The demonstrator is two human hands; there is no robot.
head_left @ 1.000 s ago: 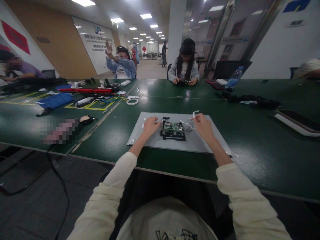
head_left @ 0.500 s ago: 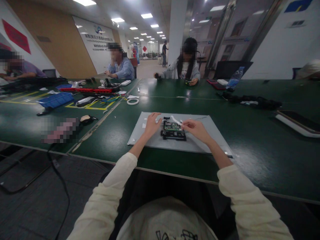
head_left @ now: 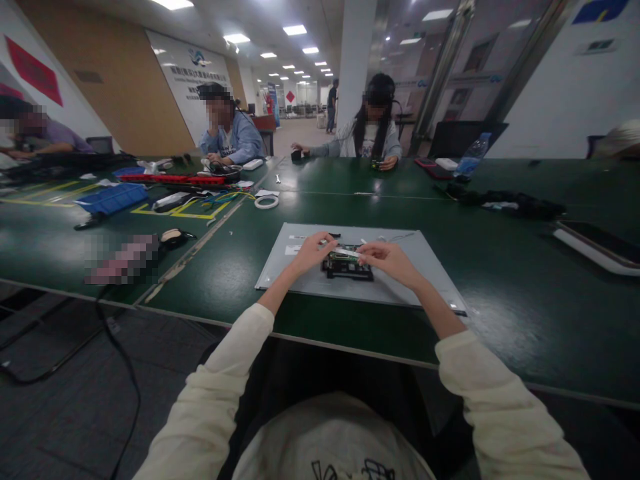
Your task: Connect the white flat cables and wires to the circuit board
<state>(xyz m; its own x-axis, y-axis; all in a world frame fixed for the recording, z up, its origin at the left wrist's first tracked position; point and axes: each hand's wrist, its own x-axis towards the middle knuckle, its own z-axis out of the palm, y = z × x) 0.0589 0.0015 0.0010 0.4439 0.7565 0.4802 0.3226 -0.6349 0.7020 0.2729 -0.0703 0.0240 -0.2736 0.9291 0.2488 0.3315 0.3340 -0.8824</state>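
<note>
A white flat strip [head_left: 347, 252], much like a ribbon cable, stretches between my hands over a green circuit board [head_left: 327, 259] in a black frame [head_left: 349, 273]. My left hand [head_left: 311, 252] pinches its left end. At the other end, the thumb and fingers of my right hand [head_left: 387, 260] are closed on it. The black frame lies on a large light-grey panel [head_left: 425, 277], and my fingers partly hide the board. Behind my right hand a thin cable [head_left: 400, 237] rests on the panel.
Left on the green table [head_left: 195, 267] are a blue tray [head_left: 113, 199], a roll of white tape [head_left: 267, 201] and a small wrench [head_left: 278, 179]. A phone-like device [head_left: 600, 243] and a bottle [head_left: 473, 155] stand right. Several people sit around the table.
My left hand has moved right and closed on the strip's left end. The strip, bent and raised before, now runs nearly straight between both hands. A co-worker opposite has lowered one hand.
</note>
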